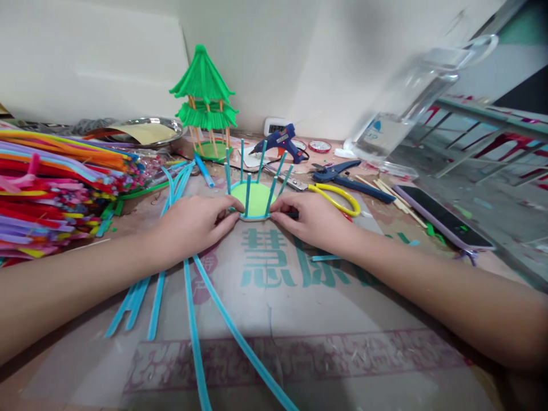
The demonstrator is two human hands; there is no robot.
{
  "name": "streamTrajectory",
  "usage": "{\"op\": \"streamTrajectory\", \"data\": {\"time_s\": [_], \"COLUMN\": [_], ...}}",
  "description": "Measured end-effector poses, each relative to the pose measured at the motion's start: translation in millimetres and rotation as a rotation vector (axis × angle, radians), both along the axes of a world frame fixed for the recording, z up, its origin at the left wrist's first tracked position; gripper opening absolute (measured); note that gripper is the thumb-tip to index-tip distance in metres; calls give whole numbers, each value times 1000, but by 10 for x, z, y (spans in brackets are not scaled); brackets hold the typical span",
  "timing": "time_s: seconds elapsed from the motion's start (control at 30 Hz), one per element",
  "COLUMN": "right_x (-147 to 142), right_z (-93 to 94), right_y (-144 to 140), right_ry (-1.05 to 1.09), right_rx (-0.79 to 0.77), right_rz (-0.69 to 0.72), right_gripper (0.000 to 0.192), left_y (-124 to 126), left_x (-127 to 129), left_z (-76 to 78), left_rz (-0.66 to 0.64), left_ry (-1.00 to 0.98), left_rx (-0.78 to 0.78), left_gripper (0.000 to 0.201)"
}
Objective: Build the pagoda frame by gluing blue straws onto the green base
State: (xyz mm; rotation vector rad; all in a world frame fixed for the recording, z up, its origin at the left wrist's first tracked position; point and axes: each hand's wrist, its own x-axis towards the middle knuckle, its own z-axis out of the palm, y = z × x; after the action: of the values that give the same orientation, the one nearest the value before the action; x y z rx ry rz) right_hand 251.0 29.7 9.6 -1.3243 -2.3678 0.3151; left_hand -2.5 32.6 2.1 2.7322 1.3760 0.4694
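A round light green base point(258, 196) edged in blue lies on the printed sheet, with several blue posts point(248, 197) standing around its rim. From the left, my left hand point(199, 220) pinches the near-left edge of this base between thumb and fingers. My right hand point(317, 220) grips the near-right edge in the same way, close to a post. Long blue pipe cleaners point(194, 337) run beneath my left hand and wrist toward the front. Part of the base's rim is hidden by my fingertips.
Bundles of coloured pipe cleaners point(55, 194) fill the left side. Behind stand a green two-tiered pavilion model point(206, 108) and a blue glue gun point(280, 142). Yellow-handled scissors point(338, 197), blue cutters point(355, 180), a phone point(440, 217) and a clear bottle point(402, 108) are at right.
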Motion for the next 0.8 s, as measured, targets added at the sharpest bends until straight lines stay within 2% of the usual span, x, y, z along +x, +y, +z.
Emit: {"op": "streamTrajectory", "data": {"time_s": [0.3, 0.5, 0.8], "right_x": [64, 63, 51], "right_z": [96, 74, 29], "right_y": [-67, -89, -26], "right_ry": [-121, -114, -109], "right_rx": [147, 180, 185], "right_rz": [116, 175, 155], "right_gripper": [25, 30, 29], "left_y": [8, 25, 61], "left_x": [-65, -72, -1], "left_z": [9, 14, 45], "left_rz": [57, 84, 23], "left_ry": [94, 125, -185], "left_rx": [40, 66, -144], "left_gripper": [43, 44, 37]}}
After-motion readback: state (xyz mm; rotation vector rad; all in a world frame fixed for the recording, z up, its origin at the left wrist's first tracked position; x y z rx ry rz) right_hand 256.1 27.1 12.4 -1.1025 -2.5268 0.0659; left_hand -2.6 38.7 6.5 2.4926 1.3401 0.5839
